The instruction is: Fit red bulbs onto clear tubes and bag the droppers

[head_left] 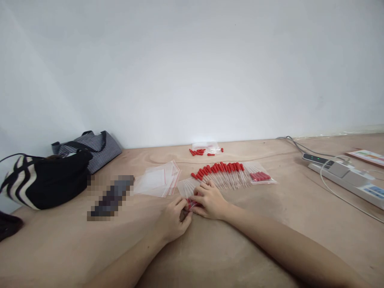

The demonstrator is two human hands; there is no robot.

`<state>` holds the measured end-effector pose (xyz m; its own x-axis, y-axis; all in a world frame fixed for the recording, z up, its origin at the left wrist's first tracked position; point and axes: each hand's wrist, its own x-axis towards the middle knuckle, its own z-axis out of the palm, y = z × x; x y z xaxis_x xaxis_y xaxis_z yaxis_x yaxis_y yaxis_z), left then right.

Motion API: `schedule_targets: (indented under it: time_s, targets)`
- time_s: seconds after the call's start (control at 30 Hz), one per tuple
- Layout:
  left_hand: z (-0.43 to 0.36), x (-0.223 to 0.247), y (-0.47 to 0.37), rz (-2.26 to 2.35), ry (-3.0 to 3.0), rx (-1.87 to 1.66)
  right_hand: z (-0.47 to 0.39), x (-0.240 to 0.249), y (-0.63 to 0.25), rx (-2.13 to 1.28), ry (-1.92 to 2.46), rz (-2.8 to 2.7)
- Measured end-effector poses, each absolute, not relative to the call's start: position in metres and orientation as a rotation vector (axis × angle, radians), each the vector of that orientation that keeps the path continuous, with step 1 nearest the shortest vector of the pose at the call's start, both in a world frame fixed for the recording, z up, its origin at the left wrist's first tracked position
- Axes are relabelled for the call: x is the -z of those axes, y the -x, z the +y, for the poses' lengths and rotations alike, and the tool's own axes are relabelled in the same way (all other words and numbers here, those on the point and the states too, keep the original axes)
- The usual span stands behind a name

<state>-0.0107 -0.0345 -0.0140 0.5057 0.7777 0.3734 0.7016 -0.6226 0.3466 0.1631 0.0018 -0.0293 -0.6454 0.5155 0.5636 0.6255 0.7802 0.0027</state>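
Note:
Between my two hands lies a clear zip bag [185, 186] with thin clear tubes and red ends inside, its near edge pinched in my fingers. My left hand [174, 219] is closed on the bag's near left corner. My right hand [211, 202] bends over the bag's right side, thumb and fingers gripping the near edge and partly hiding it. Just beyond is a fanned row of red-bulbed droppers [226, 171]. To its right lies a filled zip bag of droppers [260, 176]. Overlapping flat zip bags [154, 181] are spread on the left.
Loose red rubber bulbs [198, 152] lie near the wall beside a clear bag [207, 145]. A blurred dark object [111, 198], a black bag [57, 180] and a striped bag [105, 148] are left. A power strip [348, 182] with cables and a printed card [367, 156] are right.

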Motion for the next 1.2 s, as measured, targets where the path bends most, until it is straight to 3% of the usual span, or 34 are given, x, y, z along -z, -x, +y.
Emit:
schedule_targets:
  time_s: [0.47,0.8,1.0,1.2]
  targets:
    - [-0.034,0.014,0.011,1.325,-2.578,-0.737,0.000,0.037,-0.157,-0.107,0.688,-2.449]
    - [-0.032,0.015,0.011,1.347,-2.582,-0.761,-0.001,0.037,-0.170,-0.035,1.056,-2.271]
    - [-0.033,0.016,0.010,1.352,-2.559,-0.761,-0.003,0.033,-0.169,-0.062,0.913,-2.348]
    - [-0.034,0.018,0.011,1.318,-2.509,-0.777,0.002,0.032,-0.171,-0.312,0.681,-2.325]
